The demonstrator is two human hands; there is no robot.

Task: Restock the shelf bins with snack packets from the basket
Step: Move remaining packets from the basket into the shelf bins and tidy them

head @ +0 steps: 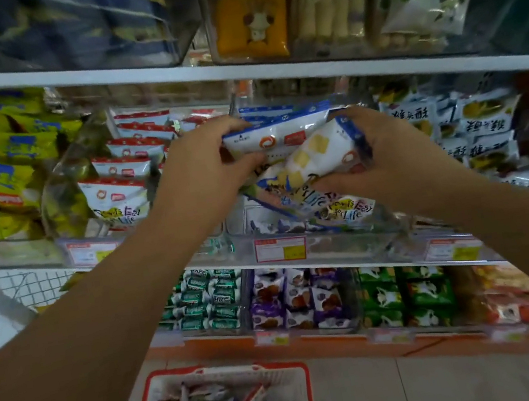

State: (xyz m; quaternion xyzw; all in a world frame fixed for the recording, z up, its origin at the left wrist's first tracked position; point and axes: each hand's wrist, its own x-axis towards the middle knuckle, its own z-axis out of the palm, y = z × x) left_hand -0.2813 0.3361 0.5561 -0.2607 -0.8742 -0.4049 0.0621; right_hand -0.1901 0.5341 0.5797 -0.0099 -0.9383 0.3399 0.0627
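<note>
My left hand (pixel 206 164) grips a white snack packet with a blue edge (pixel 276 136) over the clear middle-shelf bin (pixel 341 243). My right hand (pixel 396 153) holds a second blue-and-white packet (pixel 321 154), tilted, just below and right of the first. Both packets hover above more of the same packets lying in that bin. On the floor below stands the red-rimmed basket (pixel 298 370), with several blue and red packets inside.
A bin of red-topped packets (pixel 121 173) sits left of the open bin, yellow packets (pixel 1 171) farther left, white-and-yellow ones (pixel 478 123) to the right. The shelf above (pixel 271 72) hangs low. A wire cart (pixel 35 286) stands at left. Lower shelf bins hold green and purple packs.
</note>
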